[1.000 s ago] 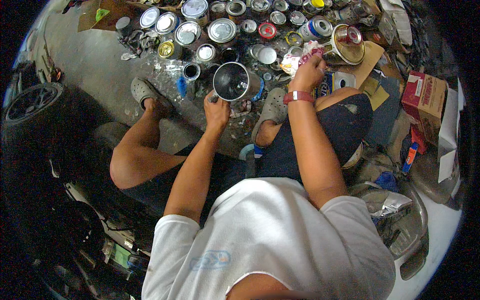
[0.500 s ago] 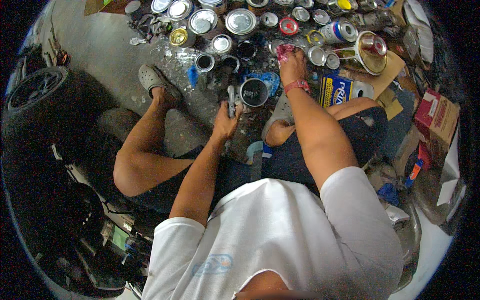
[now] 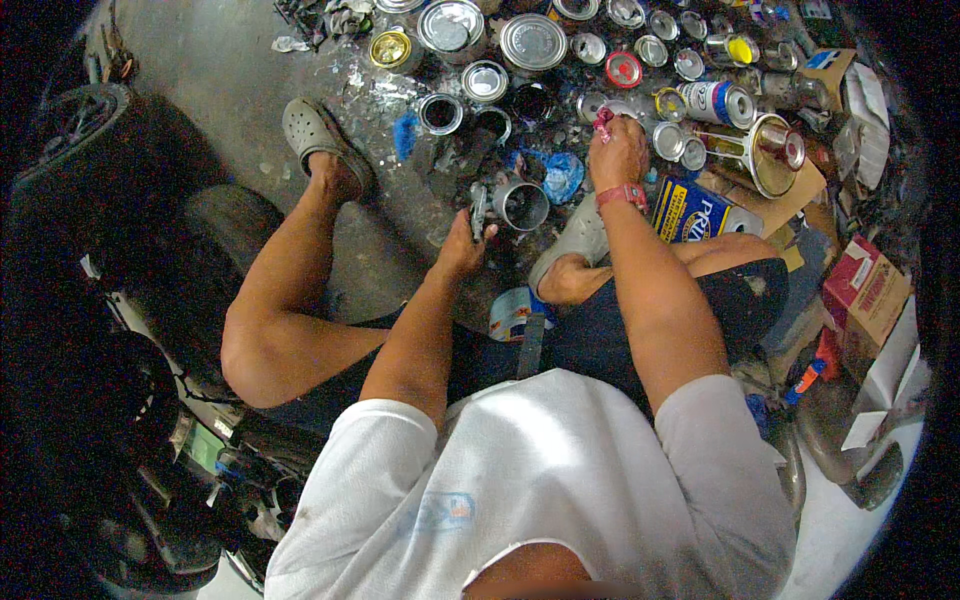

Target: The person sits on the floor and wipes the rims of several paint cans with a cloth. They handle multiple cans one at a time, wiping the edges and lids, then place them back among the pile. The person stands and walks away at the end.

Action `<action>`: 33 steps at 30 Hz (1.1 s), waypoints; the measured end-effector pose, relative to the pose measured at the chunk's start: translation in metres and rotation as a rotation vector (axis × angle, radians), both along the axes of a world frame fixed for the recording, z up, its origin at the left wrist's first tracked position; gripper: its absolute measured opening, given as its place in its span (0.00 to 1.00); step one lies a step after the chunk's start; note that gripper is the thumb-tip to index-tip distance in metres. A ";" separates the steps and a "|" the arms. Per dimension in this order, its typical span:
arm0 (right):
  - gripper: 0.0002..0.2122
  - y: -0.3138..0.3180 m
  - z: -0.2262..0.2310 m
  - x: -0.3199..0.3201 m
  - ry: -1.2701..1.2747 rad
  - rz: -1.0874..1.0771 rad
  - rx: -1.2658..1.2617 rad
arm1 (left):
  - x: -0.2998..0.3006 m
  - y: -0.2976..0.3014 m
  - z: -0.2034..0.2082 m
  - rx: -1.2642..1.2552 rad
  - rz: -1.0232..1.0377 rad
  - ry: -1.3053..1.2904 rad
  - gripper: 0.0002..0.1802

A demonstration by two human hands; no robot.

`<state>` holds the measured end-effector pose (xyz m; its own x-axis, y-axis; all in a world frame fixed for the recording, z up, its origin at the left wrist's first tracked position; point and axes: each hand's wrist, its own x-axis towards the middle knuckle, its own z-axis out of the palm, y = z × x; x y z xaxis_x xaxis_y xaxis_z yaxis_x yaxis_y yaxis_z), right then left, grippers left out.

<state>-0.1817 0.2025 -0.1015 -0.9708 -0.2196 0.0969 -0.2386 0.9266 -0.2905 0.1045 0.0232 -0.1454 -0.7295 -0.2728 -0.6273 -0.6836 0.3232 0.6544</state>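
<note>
My left hand (image 3: 462, 248) is closed on the grey metal grip of an open metal cup (image 3: 525, 206), held low over the floor between my feet. The cup's mouth faces up at a tilt, showing a grey inner wall. Out to the right, my right hand (image 3: 618, 155), with a red strap at the wrist, is bunched around a pink-red rag (image 3: 603, 124). It hovers by a small open can (image 3: 590, 105), partly hidden behind the fingers. A crumpled blue cloth (image 3: 563, 177) lies just right of the cup.
Several paint cans, among them a large lidded can (image 3: 533, 42), crowd the floor ahead. A blue-and-yellow tin (image 3: 690, 212) and a tipped-looking amber container (image 3: 770, 160) stand right. A red-and-brown box (image 3: 866, 290) lies farther right, a tyre (image 3: 75, 140) far left.
The view has shifted, moving the scene slightly right and down. The metal cup in my left hand is tilted differently, with more inner wall showing. Less of the rag shows at my right hand.
</note>
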 end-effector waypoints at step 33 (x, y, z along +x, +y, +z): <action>0.17 -0.052 0.306 0.072 0.086 1.121 -0.566 | -0.103 -0.062 0.315 1.044 0.253 0.690 0.58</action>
